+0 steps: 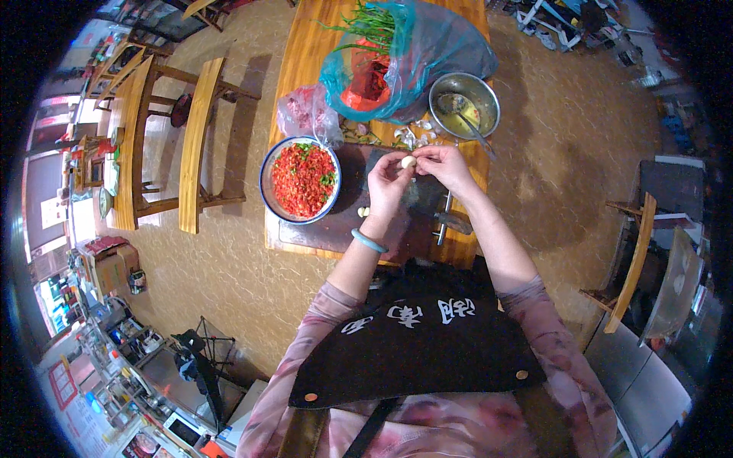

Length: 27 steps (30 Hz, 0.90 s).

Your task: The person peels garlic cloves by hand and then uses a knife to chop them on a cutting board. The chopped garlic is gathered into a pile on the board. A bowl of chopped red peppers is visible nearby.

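Note:
A pale peeled garlic clove (408, 162) is pinched between the fingertips of my left hand (387, 182), which wears a light green bangle at the wrist. My right hand (448, 167) meets it from the other side, its fingertips at the clove's edge. Both hands are above a dark cutting board (320, 232). Another small pale clove (363, 212) lies on the board, left of my left wrist. Papery garlic skins (408, 138) are scattered just beyond my hands. A wooden knife handle (455, 223) lies by the board's metal handle (444, 220), near my right forearm.
A blue-rimmed bowl (263, 183) of chopped red chilli stands at left. Behind are a clear plastic bag (306, 111) and a blue bag (446, 40) with green stalks. A steel pot (495, 111) with yellowish liquid and a ladle (469, 123) stands at the table's right edge.

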Motion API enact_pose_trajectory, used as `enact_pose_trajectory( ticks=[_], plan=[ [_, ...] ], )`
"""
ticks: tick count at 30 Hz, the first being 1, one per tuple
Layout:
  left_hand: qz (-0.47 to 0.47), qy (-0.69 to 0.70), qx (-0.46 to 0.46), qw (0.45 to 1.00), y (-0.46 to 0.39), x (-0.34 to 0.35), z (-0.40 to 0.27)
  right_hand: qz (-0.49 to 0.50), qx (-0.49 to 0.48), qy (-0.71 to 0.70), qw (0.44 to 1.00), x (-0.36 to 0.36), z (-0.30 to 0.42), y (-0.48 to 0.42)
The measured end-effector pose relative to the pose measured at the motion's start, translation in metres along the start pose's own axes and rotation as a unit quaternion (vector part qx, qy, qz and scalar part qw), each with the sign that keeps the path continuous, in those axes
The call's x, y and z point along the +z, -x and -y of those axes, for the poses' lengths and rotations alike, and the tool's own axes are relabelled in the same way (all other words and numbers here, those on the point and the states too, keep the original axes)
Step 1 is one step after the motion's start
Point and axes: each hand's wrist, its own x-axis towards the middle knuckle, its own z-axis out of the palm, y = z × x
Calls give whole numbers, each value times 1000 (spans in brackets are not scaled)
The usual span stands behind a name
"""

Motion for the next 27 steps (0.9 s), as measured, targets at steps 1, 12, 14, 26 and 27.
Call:
enact_pose_trajectory(
  ticks=[1,12,14,26,27],
  plan=[
    [4,46,-45,998,0,-1,-1,0,6,-5,1000,0,1,0],
    [13,369,-203,907,-1,-8,7,-6,-17,4,1000,4,7,4],
    [34,367,-219,903,0,-9,7,-9,-27,24,999,3,2,2],
    [74,309,-175,932,4,-24,19,-81,13,-49,995,-3,-5,-7],
    [61,353,-199,912,6,-27,20,-99,29,-48,993,-6,-11,-13]
  ],
)
